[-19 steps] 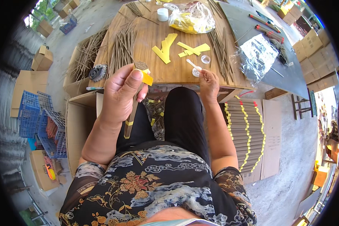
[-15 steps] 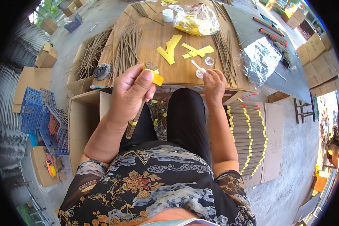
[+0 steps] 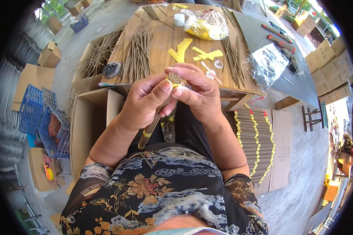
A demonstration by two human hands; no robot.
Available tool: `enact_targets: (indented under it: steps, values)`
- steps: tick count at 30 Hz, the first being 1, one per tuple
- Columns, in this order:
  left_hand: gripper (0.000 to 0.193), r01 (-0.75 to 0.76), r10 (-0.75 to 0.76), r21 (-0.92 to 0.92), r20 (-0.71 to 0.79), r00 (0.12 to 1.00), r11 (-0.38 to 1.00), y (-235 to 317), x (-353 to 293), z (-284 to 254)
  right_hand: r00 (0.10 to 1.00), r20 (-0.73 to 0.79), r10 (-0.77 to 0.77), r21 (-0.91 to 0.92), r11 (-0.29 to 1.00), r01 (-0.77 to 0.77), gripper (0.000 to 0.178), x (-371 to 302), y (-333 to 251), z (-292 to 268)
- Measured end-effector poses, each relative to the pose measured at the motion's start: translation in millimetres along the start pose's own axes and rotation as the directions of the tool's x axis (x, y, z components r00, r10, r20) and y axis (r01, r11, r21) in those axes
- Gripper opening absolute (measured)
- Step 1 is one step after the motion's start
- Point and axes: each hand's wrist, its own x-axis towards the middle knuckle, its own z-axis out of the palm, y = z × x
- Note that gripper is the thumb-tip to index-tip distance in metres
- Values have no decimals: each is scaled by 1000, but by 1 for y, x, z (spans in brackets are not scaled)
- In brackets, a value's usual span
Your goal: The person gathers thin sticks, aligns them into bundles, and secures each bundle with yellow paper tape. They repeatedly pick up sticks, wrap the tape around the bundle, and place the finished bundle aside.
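Note:
My left hand (image 3: 145, 98) is closed around a bundle of thin brown sticks, probably incense (image 3: 156, 122), held tilted above my lap with its round end up. A yellow paper strip (image 3: 175, 84) circles that upper end, and a second yellow band (image 3: 146, 134) sits lower down. The fingers of my right hand (image 3: 200, 94) pinch the strip against the bundle, thumb in front and fingers behind. Just beyond the right hand, a small pale spatula (image 3: 216, 78) rests at a little round dish (image 3: 210, 73) on the wooden table.
Loose sticks (image 3: 139, 55), yellow strips (image 3: 208, 53), a white jar (image 3: 179, 19) and a plastic bag (image 3: 208, 25) are on the table. Finished bundles (image 3: 255, 145) lie at right on cardboard. An open carton (image 3: 86, 129) and blue crates (image 3: 29, 109) stand left.
My right hand has put the spatula down at the dish and come left to the bundle. The yellow strip's loose tail is now pressed around the bundle's end.

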Motion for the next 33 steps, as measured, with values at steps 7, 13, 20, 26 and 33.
enact_targets:
  steps: [7,13,20,26,33]
  values:
    - [41,72,-46,-207,126,991,976,7,-11,-4,975,155,-159,34,987,155,32,4,-2,1]
    - [43,107,-43,-281,224,974,954,5,-14,-12,953,225,-205,136,975,177,29,8,1,3]
    - [43,114,-31,-362,228,973,925,3,-13,-26,965,259,-43,80,997,23,32,13,-9,9]
    - [43,132,-66,-412,170,983,902,9,-13,-24,939,290,185,189,951,-245,31,12,-19,5]
    - [44,97,22,-412,274,961,906,5,-16,-31,958,284,33,93,994,-62,28,18,-9,9]
